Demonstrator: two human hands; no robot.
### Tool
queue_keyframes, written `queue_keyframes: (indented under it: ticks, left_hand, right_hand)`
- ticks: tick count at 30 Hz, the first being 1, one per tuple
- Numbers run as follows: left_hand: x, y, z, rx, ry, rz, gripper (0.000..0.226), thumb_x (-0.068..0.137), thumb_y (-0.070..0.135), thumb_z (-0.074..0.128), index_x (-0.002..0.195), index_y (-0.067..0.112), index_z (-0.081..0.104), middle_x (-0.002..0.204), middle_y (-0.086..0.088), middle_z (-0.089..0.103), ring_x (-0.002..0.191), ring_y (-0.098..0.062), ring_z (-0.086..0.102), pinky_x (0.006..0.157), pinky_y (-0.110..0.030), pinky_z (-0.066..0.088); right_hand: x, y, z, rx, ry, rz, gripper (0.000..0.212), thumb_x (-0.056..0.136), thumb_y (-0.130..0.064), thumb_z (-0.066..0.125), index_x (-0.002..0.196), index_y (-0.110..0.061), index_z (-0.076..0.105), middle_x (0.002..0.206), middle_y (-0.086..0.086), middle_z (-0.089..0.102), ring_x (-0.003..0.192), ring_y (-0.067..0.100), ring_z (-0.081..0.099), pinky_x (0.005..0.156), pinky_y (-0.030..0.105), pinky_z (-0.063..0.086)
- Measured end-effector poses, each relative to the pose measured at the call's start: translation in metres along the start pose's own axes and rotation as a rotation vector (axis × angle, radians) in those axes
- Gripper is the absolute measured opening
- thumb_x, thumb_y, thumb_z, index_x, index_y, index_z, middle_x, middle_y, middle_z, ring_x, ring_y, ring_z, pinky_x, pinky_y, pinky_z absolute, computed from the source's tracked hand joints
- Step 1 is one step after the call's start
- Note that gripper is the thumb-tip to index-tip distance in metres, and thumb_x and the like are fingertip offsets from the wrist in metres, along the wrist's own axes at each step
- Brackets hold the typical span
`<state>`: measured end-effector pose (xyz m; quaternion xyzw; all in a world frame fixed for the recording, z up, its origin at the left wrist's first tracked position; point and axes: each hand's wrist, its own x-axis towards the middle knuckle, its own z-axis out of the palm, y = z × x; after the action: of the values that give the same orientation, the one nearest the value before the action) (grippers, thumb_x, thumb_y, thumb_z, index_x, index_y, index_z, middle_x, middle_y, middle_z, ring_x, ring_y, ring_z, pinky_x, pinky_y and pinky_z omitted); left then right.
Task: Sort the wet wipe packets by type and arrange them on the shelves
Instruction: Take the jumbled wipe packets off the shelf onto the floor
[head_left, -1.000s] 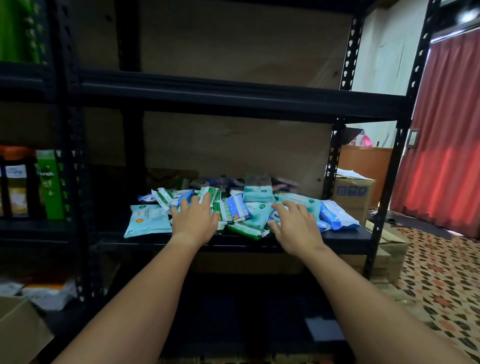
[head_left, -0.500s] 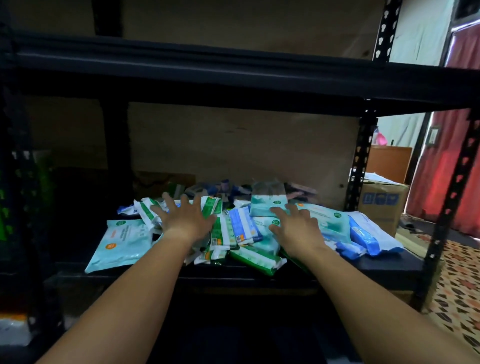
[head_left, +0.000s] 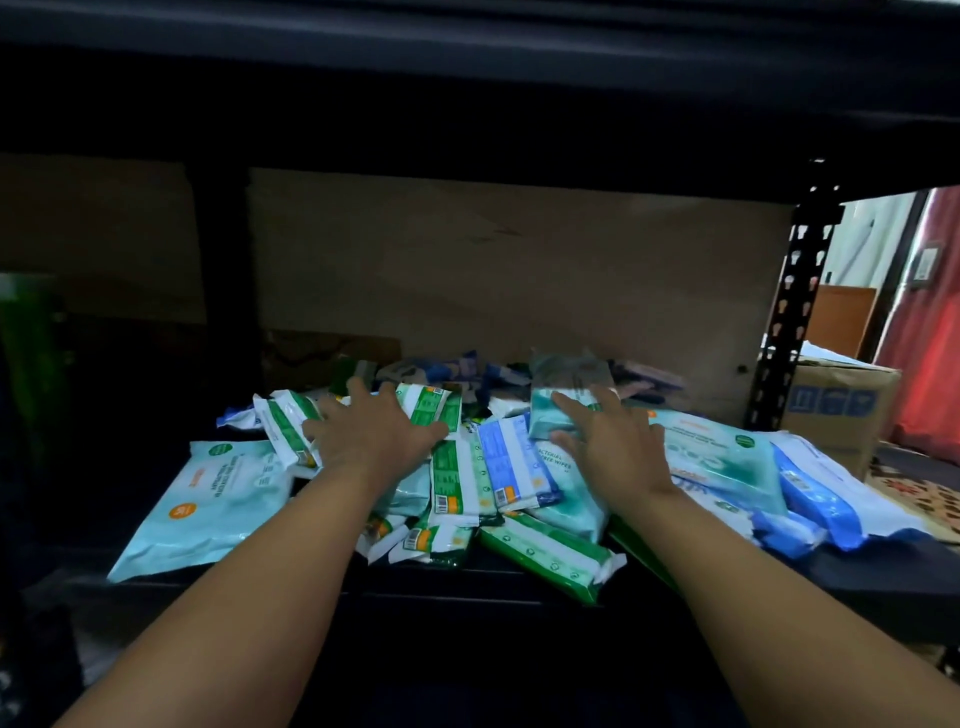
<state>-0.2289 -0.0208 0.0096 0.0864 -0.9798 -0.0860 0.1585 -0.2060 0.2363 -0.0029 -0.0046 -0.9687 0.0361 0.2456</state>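
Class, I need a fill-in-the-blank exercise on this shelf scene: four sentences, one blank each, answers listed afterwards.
1. The packets lie in a mixed pile on a ____ metal shelf.
2. The left hand lies with fingers spread on packets printed white and ____.
3. The right hand touches a small ____ packet.
4. The large pale packet at the far left of the pile bears a round ____ mark.

Missing words: black; green; teal; orange

Dim room: brown backboard (head_left: 519, 270) behind, cardboard box (head_left: 836, 410) and red curtain (head_left: 930, 332) at right, patterned floor (head_left: 914, 493).
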Motion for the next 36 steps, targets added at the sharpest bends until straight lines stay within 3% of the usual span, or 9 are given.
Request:
queue_keyframes:
  ticks: [5,7,9,12,18,21,29,33,36]
  left_hand:
    - [0.002,-0.003,-0.001,-0.082,0.078,0.026,0.093,0.078,0.082,0.051,0.147,0.021,0.039,0.152,-0.011,0.029,0.135,-0.047,0.031,0.103,-0.059,0.036]
    - [-0.001,-0.003,-0.004,-0.066,0.184,0.078,0.089,0.078,0.079,0.052,0.144,0.020,0.042,0.146,-0.010,0.034,0.128,-0.044,0.036,0.098,-0.054,0.038]
    - [-0.004,-0.001,-0.007,-0.001,0.288,0.134,0.086,0.078,0.080,0.050,0.140,0.019,0.046,0.142,-0.009,0.037,0.122,-0.042,0.039,0.093,-0.051,0.040]
    - [-0.010,0.004,-0.015,0.006,0.350,0.183,0.082,0.078,0.080,0.048,0.136,0.021,0.048,0.141,-0.008,0.038,0.120,-0.041,0.040,0.093,-0.051,0.039]
    - [-0.045,0.012,-0.028,-0.068,0.361,0.210,0.085,0.074,0.084,0.047,0.136,0.026,0.047,0.144,-0.003,0.034,0.124,-0.039,0.037,0.097,-0.052,0.039]
    - [-0.080,0.016,-0.028,-0.124,0.343,0.222,0.086,0.075,0.084,0.044,0.139,0.027,0.045,0.150,-0.003,0.029,0.132,-0.039,0.032,0.103,-0.055,0.036]
    - [-0.197,0.002,-0.017,-0.230,0.451,0.184,0.081,0.070,0.083,0.047,0.125,0.024,0.060,0.139,-0.001,0.044,0.114,-0.035,0.046,0.084,-0.047,0.044]
    - [-0.260,-0.014,0.003,-0.268,0.421,0.165,0.078,0.068,0.078,0.055,0.124,0.024,0.061,0.141,-0.001,0.042,0.112,-0.034,0.045,0.083,-0.046,0.044]
    - [-0.296,-0.025,0.019,-0.286,0.368,0.145,0.080,0.068,0.078,0.057,0.126,0.023,0.060,0.143,-0.001,0.039,0.116,-0.034,0.044,0.086,-0.048,0.044]
  right_hand:
    - [0.011,0.003,0.012,0.021,0.127,-0.007,0.043,0.098,-0.047,0.058,0.140,-0.038,0.057,0.151,0.012,0.049,0.122,0.042,0.055,0.102,0.047,0.042]
    - [0.013,0.003,0.016,0.017,0.207,0.013,0.039,0.096,-0.032,0.067,0.134,-0.038,0.062,0.145,0.011,0.055,0.117,0.044,0.057,0.099,0.046,0.043]
    - [0.013,0.005,0.018,-0.027,0.247,0.022,0.051,0.086,-0.013,0.075,0.130,-0.038,0.066,0.140,0.010,0.060,0.111,0.047,0.056,0.095,0.045,0.047]
    - [0.006,0.011,0.010,-0.035,0.309,0.007,0.061,0.076,-0.003,0.082,0.127,-0.034,0.069,0.135,0.012,0.064,0.104,0.048,0.057,0.089,0.045,0.053]
    - [-0.027,0.012,-0.019,0.038,0.342,-0.012,0.061,0.087,-0.001,0.067,0.137,-0.035,0.061,0.149,0.012,0.051,0.121,0.045,0.049,0.097,0.044,0.049]
    - [-0.059,0.006,-0.033,0.079,0.432,-0.042,0.059,0.078,0.003,0.077,0.129,-0.027,0.069,0.140,0.019,0.058,0.110,0.049,0.054,0.088,0.049,0.056]
    - [-0.189,-0.012,-0.056,0.095,0.563,-0.123,0.062,0.075,-0.002,0.083,0.130,-0.027,0.067,0.145,0.009,0.056,0.111,0.049,0.054,0.088,0.055,0.055]
    - [-0.258,-0.017,-0.051,0.110,0.610,-0.159,0.054,0.080,-0.005,0.080,0.130,-0.023,0.068,0.144,0.010,0.056,0.113,0.049,0.053,0.098,0.058,0.050]
    - [-0.300,-0.019,-0.039,0.135,0.573,-0.165,0.054,0.083,-0.007,0.077,0.133,-0.024,0.066,0.147,0.009,0.054,0.116,0.044,0.050,0.095,0.056,0.053]
